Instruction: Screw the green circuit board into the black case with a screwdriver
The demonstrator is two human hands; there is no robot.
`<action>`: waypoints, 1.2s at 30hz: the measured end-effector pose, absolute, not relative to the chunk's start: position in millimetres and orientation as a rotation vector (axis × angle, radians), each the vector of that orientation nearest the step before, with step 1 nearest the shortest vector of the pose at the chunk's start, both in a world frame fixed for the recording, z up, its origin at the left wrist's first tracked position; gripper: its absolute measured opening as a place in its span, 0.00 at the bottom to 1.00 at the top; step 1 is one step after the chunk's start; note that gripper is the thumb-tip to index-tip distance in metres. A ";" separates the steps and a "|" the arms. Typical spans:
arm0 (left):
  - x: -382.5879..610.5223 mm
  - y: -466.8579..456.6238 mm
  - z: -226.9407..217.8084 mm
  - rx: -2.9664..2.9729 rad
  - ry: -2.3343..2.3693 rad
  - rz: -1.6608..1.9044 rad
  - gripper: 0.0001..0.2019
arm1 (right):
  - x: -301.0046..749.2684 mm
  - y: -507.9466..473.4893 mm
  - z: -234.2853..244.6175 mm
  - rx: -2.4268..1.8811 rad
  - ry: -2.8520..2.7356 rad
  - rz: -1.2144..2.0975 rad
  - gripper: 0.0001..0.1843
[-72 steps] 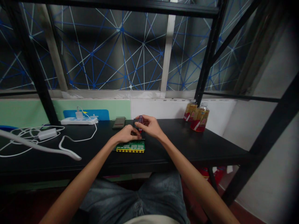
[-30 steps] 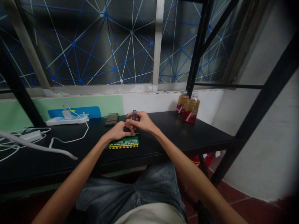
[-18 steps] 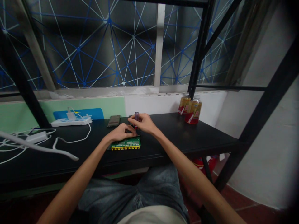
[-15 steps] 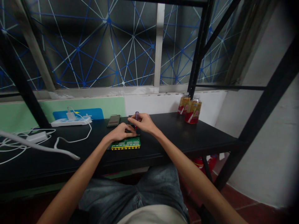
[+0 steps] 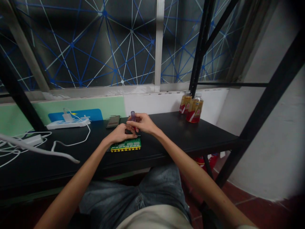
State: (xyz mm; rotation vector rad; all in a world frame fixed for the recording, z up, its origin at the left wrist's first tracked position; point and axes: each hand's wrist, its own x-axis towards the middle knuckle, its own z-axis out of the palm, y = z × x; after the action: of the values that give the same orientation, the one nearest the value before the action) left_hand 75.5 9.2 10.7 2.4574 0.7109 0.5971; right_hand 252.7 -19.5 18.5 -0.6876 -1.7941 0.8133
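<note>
Screwdriver (image 5: 132,116), so judged by its purple handle and red lower section, is grasped between the thumb and bent fingers of the right hand (image 5: 145,122), near the centre of the frame. The green circuit board (image 5: 127,145) lies on the black table (image 5: 166,140) just below the frame centre, its row of yellow ports (image 5: 125,149) facing the bottom of the frame. The left hand (image 5: 118,134) extends over the upper edge of the board with fingers curled close to the tool's lower section; whether they pinch anything cannot be told, as the contact zone is small and partly hidden. Change: half a second ago the handle stood about upright over the board's upper right corner, with the red section exposed between the hands. The handle top now leans toward the left of the frame, the gap has narrowed, and the fingertips of both hands appear to meet around the tool. Judgement: this indicates adjustment of the tool's angle, with the left hand probably guiding its lower end; seating of the tip cannot be confirmed, since the tip is hidden. A dark flat device (image 5: 113,122) lies above and left of the board; a white power strip (image 5: 71,123) occupies the left middle of the frame.
</note>
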 end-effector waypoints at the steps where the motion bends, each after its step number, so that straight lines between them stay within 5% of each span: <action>1: 75.5 9.2 11.2 2.451 0.691 0.592 0.11 | 252.8 -20.0 18.7 -0.684 -1.800 0.826 0.17; 36: 77.6 1.4 17.4 2.408 0.770 0.582 0.11 | 252.6 -23.6 21.2 -0.767 -1.709 0.807 0.20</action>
State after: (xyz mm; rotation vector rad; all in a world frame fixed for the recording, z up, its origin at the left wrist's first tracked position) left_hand 77.6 1.4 17.4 2.4077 0.7697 0.5825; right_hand 252.6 -23.6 21.2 -0.7670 -1.7085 0.8075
